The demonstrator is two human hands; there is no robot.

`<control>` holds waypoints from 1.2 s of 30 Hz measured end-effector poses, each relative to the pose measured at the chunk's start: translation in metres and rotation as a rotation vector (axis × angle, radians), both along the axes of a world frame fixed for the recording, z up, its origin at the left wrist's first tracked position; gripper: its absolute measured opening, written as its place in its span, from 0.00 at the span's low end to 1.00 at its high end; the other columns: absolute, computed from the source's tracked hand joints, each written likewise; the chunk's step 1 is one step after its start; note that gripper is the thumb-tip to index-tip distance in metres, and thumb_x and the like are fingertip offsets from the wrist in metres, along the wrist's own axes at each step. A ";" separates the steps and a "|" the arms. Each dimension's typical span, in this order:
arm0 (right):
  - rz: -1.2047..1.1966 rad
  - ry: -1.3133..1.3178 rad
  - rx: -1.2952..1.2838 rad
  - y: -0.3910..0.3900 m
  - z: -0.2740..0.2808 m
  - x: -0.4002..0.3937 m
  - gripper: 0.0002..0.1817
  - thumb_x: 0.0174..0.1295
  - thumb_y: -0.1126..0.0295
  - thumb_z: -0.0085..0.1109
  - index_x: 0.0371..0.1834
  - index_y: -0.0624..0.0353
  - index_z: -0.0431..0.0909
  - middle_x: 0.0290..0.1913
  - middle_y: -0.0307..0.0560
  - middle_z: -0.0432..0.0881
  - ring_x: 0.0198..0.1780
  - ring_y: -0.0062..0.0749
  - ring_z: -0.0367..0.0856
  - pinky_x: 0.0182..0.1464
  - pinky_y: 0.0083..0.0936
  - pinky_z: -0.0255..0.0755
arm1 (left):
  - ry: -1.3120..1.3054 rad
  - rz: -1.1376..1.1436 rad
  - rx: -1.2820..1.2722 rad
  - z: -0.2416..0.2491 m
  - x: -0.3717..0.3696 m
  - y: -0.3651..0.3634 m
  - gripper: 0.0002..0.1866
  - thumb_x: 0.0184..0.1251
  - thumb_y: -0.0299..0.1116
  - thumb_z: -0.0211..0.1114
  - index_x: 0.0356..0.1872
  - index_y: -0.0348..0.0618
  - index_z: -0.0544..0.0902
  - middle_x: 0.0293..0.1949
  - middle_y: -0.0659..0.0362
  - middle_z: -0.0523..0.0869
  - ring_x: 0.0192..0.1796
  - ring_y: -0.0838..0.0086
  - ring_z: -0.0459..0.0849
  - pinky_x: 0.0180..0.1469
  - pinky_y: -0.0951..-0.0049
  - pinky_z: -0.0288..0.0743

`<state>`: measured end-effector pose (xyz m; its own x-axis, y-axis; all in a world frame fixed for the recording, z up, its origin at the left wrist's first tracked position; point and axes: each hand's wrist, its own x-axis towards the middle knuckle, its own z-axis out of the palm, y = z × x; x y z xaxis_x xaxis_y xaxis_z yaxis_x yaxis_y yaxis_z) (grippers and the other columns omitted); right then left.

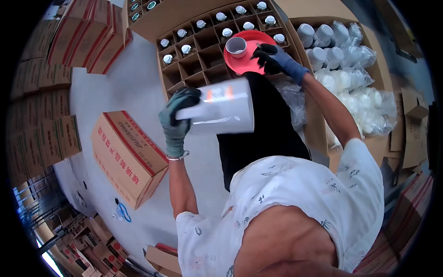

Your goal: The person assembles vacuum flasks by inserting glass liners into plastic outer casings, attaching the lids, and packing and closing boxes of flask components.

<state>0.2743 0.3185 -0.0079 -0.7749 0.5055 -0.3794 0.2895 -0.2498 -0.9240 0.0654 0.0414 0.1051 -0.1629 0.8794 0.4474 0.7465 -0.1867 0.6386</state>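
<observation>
My left hand (179, 117), in a grey-green glove with dark fingers, is closed round the handle of a large white jug (224, 107). The jug is tipped on its side, slightly blurred, with orange marks on its wall. My right hand (273, 60), in a blue glove with dark fingers, reaches over a red plate (249, 38), its fingers apart. A small grey-white cup (236, 46) stands on the plate beside those fingers. The plate lies over a divided carton (196, 68) of white-capped bottles (221, 16).
To the right, an open carton (318, 124) holds white cups and pieces in clear plastic bags (364, 104). A closed cardboard box (127, 157) lies on the grey floor at left. Stacked boxes (87, 37) stand farther left.
</observation>
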 end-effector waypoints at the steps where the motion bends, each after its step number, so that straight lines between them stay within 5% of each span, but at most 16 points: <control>1: 0.068 -0.160 0.294 0.023 -0.042 -0.008 0.17 0.65 0.54 0.54 0.45 0.54 0.79 0.30 0.40 0.81 0.29 0.21 0.80 0.29 0.21 0.74 | 0.133 -0.101 -0.056 0.003 0.000 0.006 0.14 0.51 0.26 0.60 0.41 0.38 0.84 0.43 0.52 0.86 0.49 0.57 0.84 0.62 0.58 0.70; 4: 0.231 -0.429 1.045 0.050 -0.127 -0.017 0.18 0.60 0.53 0.56 0.41 0.55 0.77 0.32 0.55 0.81 0.32 0.44 0.82 0.39 0.36 0.76 | 0.518 -0.217 -0.184 0.027 0.027 0.024 0.20 0.54 0.43 0.66 0.46 0.45 0.83 0.52 0.58 0.83 0.60 0.59 0.77 0.68 0.54 0.62; 5: 0.304 -0.590 0.998 0.051 -0.132 -0.026 0.22 0.57 0.53 0.58 0.50 0.53 0.74 0.45 0.56 0.80 0.47 0.49 0.80 0.50 0.44 0.72 | 0.519 -0.162 -0.151 0.027 0.033 0.027 0.24 0.52 0.48 0.66 0.48 0.46 0.82 0.55 0.57 0.81 0.61 0.59 0.75 0.68 0.54 0.60; 7: 0.176 -0.499 1.189 0.045 -0.124 -0.046 0.28 0.55 0.52 0.60 0.57 0.51 0.70 0.55 0.57 0.74 0.56 0.52 0.73 0.55 0.47 0.69 | 0.444 -0.051 -0.036 0.011 0.030 0.026 0.37 0.49 0.59 0.67 0.57 0.45 0.77 0.59 0.53 0.77 0.63 0.55 0.72 0.69 0.53 0.57; 9: 0.133 -0.385 1.212 0.043 -0.129 -0.070 0.44 0.49 0.50 0.67 0.69 0.47 0.57 0.67 0.59 0.61 0.66 0.60 0.61 0.60 0.53 0.63 | 0.100 0.141 -0.099 -0.018 0.038 0.014 0.43 0.54 0.56 0.67 0.66 0.39 0.65 0.64 0.49 0.71 0.67 0.55 0.67 0.70 0.56 0.55; 11: 0.113 -0.432 1.168 0.042 -0.132 -0.098 0.48 0.45 0.49 0.69 0.70 0.46 0.55 0.65 0.60 0.62 0.65 0.59 0.62 0.61 0.53 0.63 | -0.341 0.267 -0.081 -0.055 0.052 -0.003 0.41 0.60 0.44 0.65 0.70 0.36 0.58 0.68 0.50 0.65 0.71 0.59 0.61 0.72 0.60 0.53; 12: 0.107 -0.450 1.148 0.045 -0.138 -0.108 0.50 0.44 0.48 0.70 0.71 0.45 0.54 0.65 0.60 0.63 0.65 0.58 0.63 0.62 0.52 0.63 | -0.563 0.323 -0.146 -0.062 0.059 -0.012 0.36 0.64 0.36 0.62 0.70 0.36 0.58 0.67 0.49 0.67 0.70 0.60 0.64 0.72 0.61 0.55; 14: 0.106 -0.384 1.063 0.055 -0.156 -0.124 0.52 0.42 0.47 0.71 0.71 0.45 0.53 0.64 0.60 0.63 0.65 0.59 0.63 0.62 0.53 0.63 | -1.046 0.388 -0.243 -0.069 0.063 -0.038 0.33 0.66 0.40 0.61 0.68 0.35 0.62 0.65 0.48 0.69 0.67 0.57 0.68 0.69 0.60 0.60; 17: 0.149 -0.243 1.017 0.058 -0.146 -0.129 0.51 0.42 0.49 0.71 0.71 0.44 0.55 0.65 0.59 0.63 0.65 0.57 0.64 0.62 0.53 0.62 | -1.133 0.343 -0.211 -0.055 0.075 -0.057 0.35 0.71 0.55 0.48 0.68 0.36 0.62 0.65 0.49 0.70 0.66 0.58 0.70 0.69 0.56 0.60; 18: 0.189 -0.167 1.085 0.059 -0.135 -0.124 0.50 0.42 0.49 0.71 0.70 0.44 0.56 0.65 0.59 0.63 0.66 0.57 0.63 0.63 0.53 0.61 | -1.166 0.277 -0.219 -0.043 0.081 -0.057 0.38 0.66 0.50 0.60 0.69 0.36 0.61 0.65 0.49 0.70 0.66 0.58 0.70 0.69 0.58 0.59; 21: 0.353 -0.122 1.388 0.052 -0.079 -0.077 0.47 0.42 0.53 0.70 0.69 0.45 0.58 0.65 0.58 0.64 0.66 0.55 0.64 0.65 0.53 0.58 | -0.498 0.264 -0.519 -0.016 0.104 -0.045 0.45 0.47 0.31 0.77 0.67 0.36 0.62 0.63 0.50 0.72 0.65 0.58 0.71 0.66 0.64 0.63; 25: 0.652 -0.042 1.490 0.041 0.018 0.015 0.45 0.38 0.59 0.73 0.65 0.48 0.64 0.64 0.53 0.66 0.65 0.47 0.66 0.64 0.43 0.62 | -0.779 0.477 -0.444 -0.055 0.093 -0.063 0.16 0.65 0.26 0.62 0.53 0.32 0.76 0.44 0.53 0.83 0.47 0.75 0.79 0.51 0.73 0.73; 28: 0.786 -0.019 1.173 0.002 0.094 0.053 0.48 0.36 0.59 0.76 0.66 0.50 0.64 0.61 0.52 0.70 0.64 0.46 0.68 0.65 0.38 0.62 | -0.881 0.346 -0.486 -0.057 0.083 -0.058 0.18 0.66 0.30 0.60 0.54 0.32 0.76 0.45 0.53 0.83 0.45 0.74 0.80 0.49 0.74 0.74; 31: 0.545 0.383 0.660 -0.021 0.092 0.075 0.49 0.39 0.63 0.76 0.69 0.56 0.61 0.66 0.50 0.68 0.65 0.41 0.69 0.67 0.36 0.61 | -0.861 0.229 -0.513 -0.054 0.095 -0.045 0.19 0.64 0.30 0.61 0.54 0.33 0.76 0.44 0.54 0.84 0.44 0.73 0.80 0.49 0.73 0.74; 32: 0.388 0.428 0.442 -0.040 0.090 0.078 0.40 0.47 0.65 0.72 0.66 0.58 0.65 0.63 0.48 0.72 0.62 0.33 0.71 0.65 0.33 0.63 | -0.805 0.191 -0.507 -0.056 0.101 -0.040 0.19 0.64 0.30 0.61 0.54 0.33 0.77 0.44 0.54 0.84 0.44 0.73 0.81 0.49 0.73 0.74; 36: 0.191 0.074 0.399 -0.064 0.064 0.088 0.21 0.63 0.61 0.57 0.57 0.58 0.74 0.49 0.44 0.80 0.53 0.26 0.75 0.59 0.26 0.68 | -0.692 0.169 -0.444 -0.046 0.124 -0.028 0.19 0.59 0.22 0.63 0.52 0.33 0.77 0.43 0.55 0.83 0.43 0.75 0.80 0.48 0.76 0.73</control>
